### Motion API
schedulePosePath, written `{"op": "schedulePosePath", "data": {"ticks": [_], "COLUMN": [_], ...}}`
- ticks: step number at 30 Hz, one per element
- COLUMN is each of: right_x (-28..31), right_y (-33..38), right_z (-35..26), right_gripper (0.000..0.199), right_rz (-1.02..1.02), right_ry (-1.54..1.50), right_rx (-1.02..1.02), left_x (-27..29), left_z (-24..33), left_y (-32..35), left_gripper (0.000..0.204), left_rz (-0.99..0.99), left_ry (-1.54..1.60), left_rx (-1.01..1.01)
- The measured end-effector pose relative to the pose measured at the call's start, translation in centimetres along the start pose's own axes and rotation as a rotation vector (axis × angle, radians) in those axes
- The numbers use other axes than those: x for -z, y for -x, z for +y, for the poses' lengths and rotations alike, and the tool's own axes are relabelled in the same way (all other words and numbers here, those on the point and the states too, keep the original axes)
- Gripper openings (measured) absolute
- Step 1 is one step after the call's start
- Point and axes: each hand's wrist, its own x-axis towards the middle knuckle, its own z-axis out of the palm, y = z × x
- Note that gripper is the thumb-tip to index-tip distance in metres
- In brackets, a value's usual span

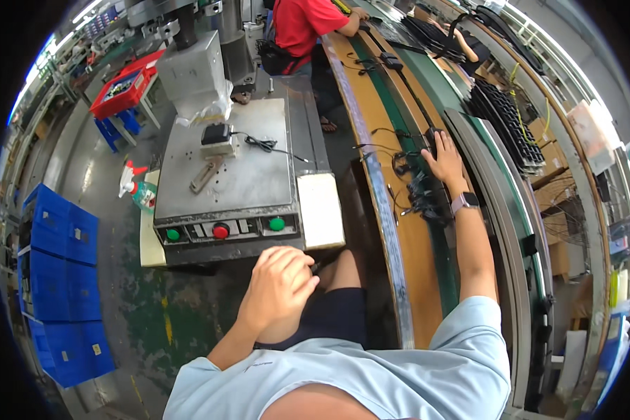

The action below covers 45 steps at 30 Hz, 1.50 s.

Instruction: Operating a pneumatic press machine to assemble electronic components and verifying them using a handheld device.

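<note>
My right hand point(446, 162) reaches forward over the conveyor belt, its fingers stretched out and lying against a black power adapter point(432, 135). Just nearer on the belt is a heap of black cables point(421, 192). My left hand point(281, 285) is curled above my lap, with a small dark bit point(316, 268) showing beside its fingers; what it holds, if anything, cannot be made out. Ahead of it, on the machine's metal plate point(259, 178), another black adapter point(217, 134) sits on a metal block fixture point(220, 148), its cord point(262, 143) trailing right.
A machine head point(196, 77) hangs above the plate. Green and red buttons point(220, 231) line the front panel. A spray bottle point(141, 190) stands at its left, blue bins point(63, 280) farther left. A person in a red shirt point(297, 31) works beside the belt ahead.
</note>
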Motion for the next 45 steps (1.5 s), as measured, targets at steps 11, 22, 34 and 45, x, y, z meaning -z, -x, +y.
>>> {"op": "schedulePosePath", "data": {"ticks": [11, 22, 34, 45], "right_x": [11.4, 22.5, 18.1, 7.6], "right_y": [20.6, 22.1, 4.5, -2.4], "right_z": [5.2, -0.1, -29.0, -48.0], "right_gripper": [0.071, 0.065, 0.050, 0.052], "right_rz": [-0.342, 0.453, -0.012, 0.218], "right_ry": [-0.331, -0.148, -1.136, -0.843], "right_rx": [-0.696, -0.130, 0.527, 1.012], "left_x": [6.0, 9.4, 12.8, 8.3], "left_z": [-10.3, -30.6, -25.8, -14.2], "left_y": [2.7, -11.0, -5.3, 13.6], "left_gripper": [0.020, 0.080, 0.085, 0.043], "left_rz": [0.390, 0.536, 0.233, 0.802], "left_ry": [0.407, -0.064, 1.081, 1.400], "left_rx": [0.262, -0.069, 0.027, 0.593]}}
